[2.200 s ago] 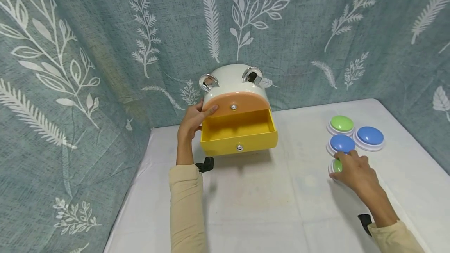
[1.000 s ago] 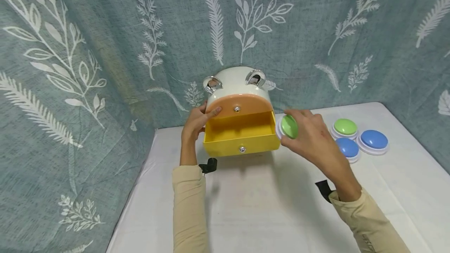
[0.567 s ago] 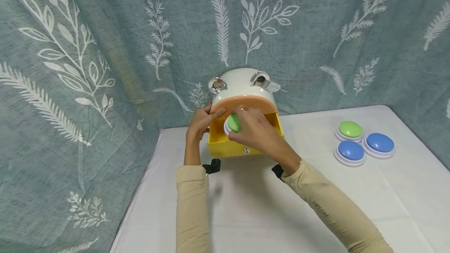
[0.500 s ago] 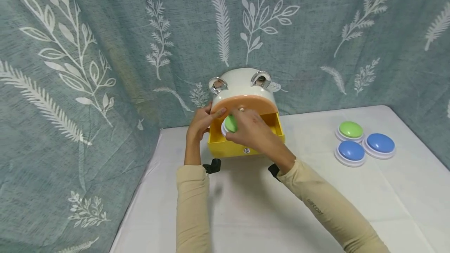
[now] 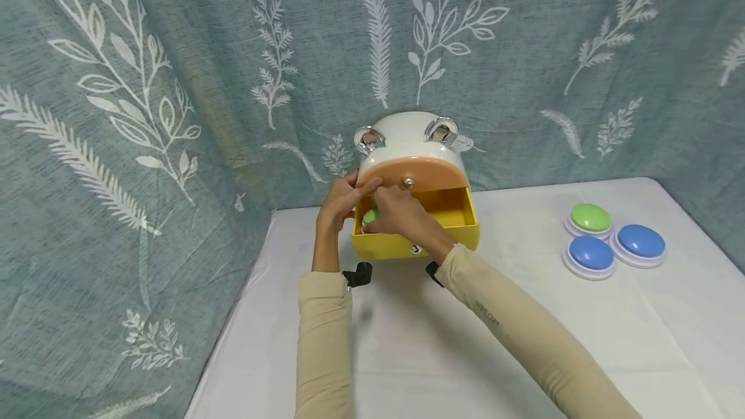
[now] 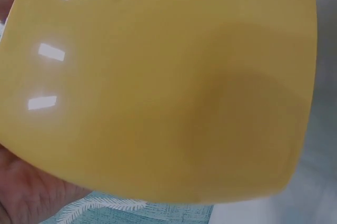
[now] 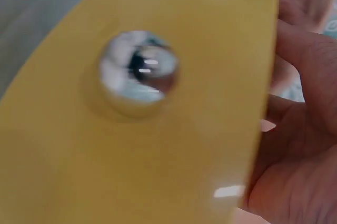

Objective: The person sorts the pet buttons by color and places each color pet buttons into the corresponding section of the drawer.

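A small white drawer box [image 5: 416, 138] with an orange upper front and silver ring-shaped ears stands by the curtain. Its yellow lower drawer [image 5: 381, 248] is pulled out. My left hand [image 5: 339, 203] grips the box's left side, thumb across the orange front, other fingers mostly hidden. My right hand [image 5: 403, 213] reaches over the drawer's front wall and holds a green-domed push light [image 5: 369, 217] inside, at the left end; the hand covers much of it. The right wrist view shows the drawer's silver knob [image 7: 139, 71] close up. Yellow drawer front [image 6: 158, 103] fills the left wrist view.
On the white-covered table [image 5: 524, 354], another green push light [image 5: 590, 217] and two blue ones, a nearer one [image 5: 590, 253] and one farther right [image 5: 640, 240], sit close together at the right. A leaf-patterned curtain [image 5: 233, 50] hangs behind and at the left.
My right hand has picked up the nearest green push light from the table, carried it left and lowered it into the drawer. My left hand keeps its hold on the box.
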Available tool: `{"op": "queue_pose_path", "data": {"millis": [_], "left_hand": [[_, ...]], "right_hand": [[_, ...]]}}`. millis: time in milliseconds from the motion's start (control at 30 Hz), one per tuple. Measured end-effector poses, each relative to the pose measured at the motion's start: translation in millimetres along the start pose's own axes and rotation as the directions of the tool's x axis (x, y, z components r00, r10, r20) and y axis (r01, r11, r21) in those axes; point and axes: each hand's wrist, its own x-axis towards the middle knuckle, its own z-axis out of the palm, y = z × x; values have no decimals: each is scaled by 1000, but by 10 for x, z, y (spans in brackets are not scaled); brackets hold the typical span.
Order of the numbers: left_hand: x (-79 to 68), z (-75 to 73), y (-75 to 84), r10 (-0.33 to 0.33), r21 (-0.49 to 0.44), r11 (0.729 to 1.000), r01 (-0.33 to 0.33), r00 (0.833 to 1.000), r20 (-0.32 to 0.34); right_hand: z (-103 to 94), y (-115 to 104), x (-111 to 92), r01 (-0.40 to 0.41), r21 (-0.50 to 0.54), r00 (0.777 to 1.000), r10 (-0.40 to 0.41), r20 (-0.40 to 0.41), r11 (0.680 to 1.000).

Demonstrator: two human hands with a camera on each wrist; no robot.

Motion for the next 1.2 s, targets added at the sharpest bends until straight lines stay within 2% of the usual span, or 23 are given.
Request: {"op": "queue_pose_path", "data": {"millis": [167,400,567,733,900,1067,1200], "left_hand": [[20,11,-9,3,-27,1000,-3,1000,8],[10,16,5,5,-20,1000,-5,1000,-3],[13,8,5,-2,-21,1000,2,1000,3],[23,11,-5,-14,-3,1000,14,1000,10],[16,22,-6,-12,-1,1000,12,1000,12],[12,17,-4,-14,-4,1000,14,1000,15],[1,15,5,-18,6,1000,18,1000,19]], "right_hand": [[43,72,90,-61,17,996,60,72,998],[5,106,136,-54,9,983,52,177,998],[22,128,109,-47,29,986,41,162,998],[5,154,-30,-63,79,994,56,95,995],[-150,200,-346,-21,132,999,26,-39,991],[-414,334,-769,26,185,983,8,-182,982],[-665,549,-1096,-6,213,960,65,-273,977]]}}
